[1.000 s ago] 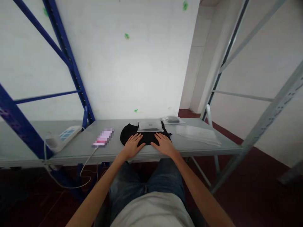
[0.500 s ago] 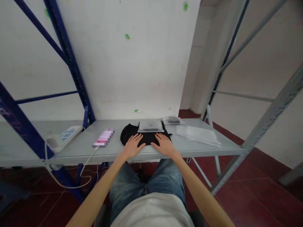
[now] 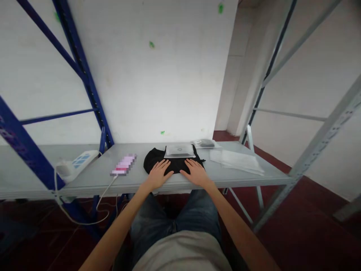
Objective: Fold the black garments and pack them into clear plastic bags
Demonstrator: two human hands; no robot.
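Resting left hand point(image 3: 158, 174) and right hand point(image 3: 196, 173) flat, apart, on the near side of black fabric point(image 3: 176, 165) stretching left to right, favouring neither.

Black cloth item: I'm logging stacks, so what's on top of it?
The left hand, right hand and a pale packet rest on the black cloth item; the cloth beneath them is covered.

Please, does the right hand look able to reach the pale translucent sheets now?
Probably yes: the right hand rests on the black fabric, and nothing visible seems to block the way to the sheets.
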